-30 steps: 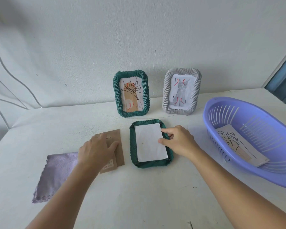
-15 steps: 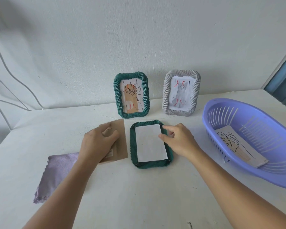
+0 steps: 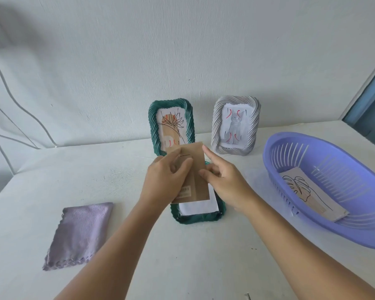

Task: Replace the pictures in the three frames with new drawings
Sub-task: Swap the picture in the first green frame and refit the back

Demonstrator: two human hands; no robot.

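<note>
Head view: your left hand gripped the brown cardboard backing board above the face-down green woven frame on the surface; your right hand stayed open beside it. Skewed seating could have shifted the white paper drawing underneath.

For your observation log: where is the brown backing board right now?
In the head view, the brown backing board is centre, held by the left hand above the face-down green frame, with the right hand beside it.

Backing board now over frame
</note>
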